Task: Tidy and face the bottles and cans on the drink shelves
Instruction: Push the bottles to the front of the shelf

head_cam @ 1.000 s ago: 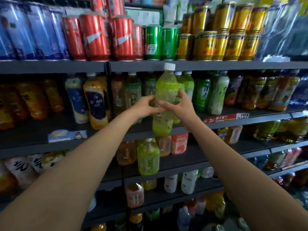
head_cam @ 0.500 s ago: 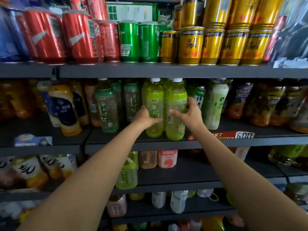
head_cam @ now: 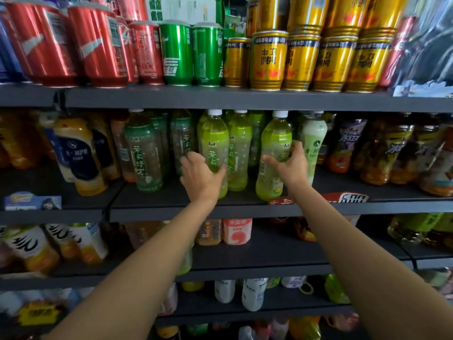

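Observation:
Several light green tea bottles with white caps stand on the second shelf [head_cam: 235,204]. My left hand [head_cam: 199,175] is wrapped around the lower half of one green bottle [head_cam: 213,143] left of centre. My right hand [head_cam: 290,165] grips another green bottle [head_cam: 274,148] standing near the shelf's front edge, thumb on its left side, fingers behind its label. A third green bottle [head_cam: 239,148] stands between the two, untouched. Both held bottles are upright on the shelf.
Red cans [head_cam: 98,45], green cans [head_cam: 191,52] and stacked gold cans [head_cam: 304,57] fill the top shelf. Darker green bottles [head_cam: 144,153] stand left of my hands, a pale milky bottle [head_cam: 315,141] right. A red price tag [head_cam: 343,198] hangs on the shelf edge. Lower shelves hold more drinks.
The green bottle I held up with both hands now stands on the shelf. My left hand has moved to a neighbouring bottle, my right hand slid its bottle rightwards. The view moved closer.

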Tool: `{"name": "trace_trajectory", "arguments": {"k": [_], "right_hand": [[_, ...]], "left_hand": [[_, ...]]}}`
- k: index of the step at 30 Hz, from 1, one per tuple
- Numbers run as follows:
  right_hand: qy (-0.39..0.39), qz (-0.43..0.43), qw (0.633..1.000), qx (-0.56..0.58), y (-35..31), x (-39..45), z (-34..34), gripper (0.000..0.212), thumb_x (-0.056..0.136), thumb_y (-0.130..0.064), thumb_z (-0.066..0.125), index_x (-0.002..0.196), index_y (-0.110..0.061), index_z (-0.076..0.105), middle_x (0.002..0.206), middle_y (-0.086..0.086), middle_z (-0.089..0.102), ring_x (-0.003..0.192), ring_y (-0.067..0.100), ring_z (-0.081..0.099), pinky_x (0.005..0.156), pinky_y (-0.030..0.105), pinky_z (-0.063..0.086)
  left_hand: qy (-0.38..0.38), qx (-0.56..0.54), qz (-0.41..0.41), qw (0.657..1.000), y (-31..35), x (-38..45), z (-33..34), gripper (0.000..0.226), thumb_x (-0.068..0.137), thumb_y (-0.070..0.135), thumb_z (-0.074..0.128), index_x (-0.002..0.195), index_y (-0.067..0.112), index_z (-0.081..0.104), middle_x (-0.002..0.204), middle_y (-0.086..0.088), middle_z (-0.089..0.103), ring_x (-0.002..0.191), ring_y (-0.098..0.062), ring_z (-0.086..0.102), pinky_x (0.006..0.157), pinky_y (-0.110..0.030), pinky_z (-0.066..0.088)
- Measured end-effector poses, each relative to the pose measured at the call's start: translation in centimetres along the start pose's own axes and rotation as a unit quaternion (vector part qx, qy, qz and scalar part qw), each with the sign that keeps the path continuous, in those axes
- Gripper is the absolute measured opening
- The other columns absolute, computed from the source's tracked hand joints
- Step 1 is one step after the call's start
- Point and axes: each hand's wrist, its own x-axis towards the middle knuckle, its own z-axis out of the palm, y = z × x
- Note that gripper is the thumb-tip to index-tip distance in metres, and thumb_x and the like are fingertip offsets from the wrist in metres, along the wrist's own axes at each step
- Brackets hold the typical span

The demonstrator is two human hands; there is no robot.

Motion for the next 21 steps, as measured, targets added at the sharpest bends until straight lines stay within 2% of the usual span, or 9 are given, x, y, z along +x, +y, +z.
{"name": "trace_trajectory", "arguments": {"k": [2,4,6,7,9,12,15,17,21], "right_hand": [[0.005,0.018,1.000,-0.005,0.0,0.8,0.6,0.080,0.071,-0.031,0.079,0.133,-0.007,0.036,0.133,0.011,0.047,0.123,0.027,0.047,0.104,0.040,0.040],[0.007,0.011,1.000,-0.012,-0.3,1.3,1.8,0.075,0.073,-0.028,0.079,0.130,-0.004,0.037,0.135,0.013,0.044,0.124,0.027,0.044,0.103,0.036,0.037],[0.011,0.005,1.000,-0.017,-0.7,1.6,2.9,0.073,0.075,-0.026,0.077,0.131,-0.003,0.036,0.137,0.014,0.040,0.125,0.028,0.042,0.103,0.035,0.036],[0.005,0.006,1.000,-0.024,-0.7,1.7,3.2,0.074,0.076,-0.026,0.076,0.133,-0.002,0.034,0.139,0.015,0.038,0.127,0.029,0.041,0.103,0.035,0.036],[-0.034,0.015,0.996,-0.075,0.1,2.0,3.3,0.078,0.078,-0.027,0.074,0.138,-0.001,0.031,0.141,0.017,0.036,0.130,0.032,0.037,0.106,0.038,0.033],[-0.095,0.032,0.975,-0.200,2.0,1.7,2.5,0.071,0.081,-0.030,0.070,0.137,-0.004,0.033,0.138,0.016,0.041,0.128,0.036,0.036,0.105,0.042,0.032],[-0.066,0.046,0.983,-0.167,2.7,1.4,2.8,0.067,0.080,-0.026,0.072,0.133,-0.002,0.037,0.135,0.016,0.040,0.121,0.033,0.045,0.099,0.040,0.039],[-0.041,0.054,0.985,-0.155,2.1,1.2,3.6,0.067,0.081,-0.027,0.071,0.133,-0.003,0.036,0.136,0.016,0.038,0.120,0.034,0.047,0.097,0.039,0.040],[-0.010,0.083,0.987,-0.140,1.4,1.4,5.1,0.063,0.085,-0.026,0.068,0.134,-0.005,0.034,0.140,0.018,0.033,0.118,0.037,0.048,0.094,0.039,0.042]], "left_hand": [[0.022,0.008,0.109,0.994,0.4,-1.3,0.5,0.037,0.079,0.026,0.070,0.102,0.009,0.047,0.112,-0.008,0.045,0.106,-0.024,0.046,0.088,-0.034,0.036],[0.004,0.080,0.251,0.965,0.7,-1.6,1.2,0.026,0.078,0.017,0.068,0.098,0.012,0.052,0.109,-0.005,0.048,0.104,-0.022,0.047,0.085,-0.032,0.036],[0.000,0.168,0.369,0.914,1.1,-1.3,1.8,0.034,0.068,0.008,0.073,0.099,0.014,0.060,0.113,-0.006,0.055,0.105,-0.027,0.053,0.083,-0.036,0.041],[-0.023,0.212,0.402,0.891,1.3,-1.1,2.1,0.041,0.069,0.006,0.072,0.107,0.014,0.061,0.124,-0.007,0.054,0.114,-0.029,0.050,0.089,-0.040,0.039],[-0.076,0.270,0.425,0.861,1.2,-0.6,2.3,0.046,0.081,0.005,0.060,0.127,0.011,0.053,0.148,-0.007,0.033,0.137,-0.028,0.028,0.109,-0.045,0.021],[-0.043,0.314,0.461,0.828,0.8,0.2,1.9,0.044,0.083,0.007,0.055,0.127,0.009,0.054,0.154,-0.007,0.025,0.142,-0.027,0.021,0.115,-0.043,0.011],[-0.080,0.351,0.473,0.804,0.6,0.4,1.6,0.045,0.086,0.005,0.051,0.131,0.008,0.049,0.157,-0.008,0.014,0.144,-0.027,0.012,0.116,-0.043,0.004],[-0.063,0.357,0.488,0.794,0.6,0.5,1.2,0.046,0.084,0.005,0.052,0.130,0.008,0.051,0.156,-0.009,0.017,0.144,-0.027,0.014,0.116,-0.043,0.007],[-0.118,0.394,0.477,0.777,0.4,0.8,0.9,0.050,0.090,0.007,0.043,0.139,0.009,0.036,0.158,-0.008,0.001,0.145,-0.025,-0.002,0.116,-0.040,-0.004]]}}
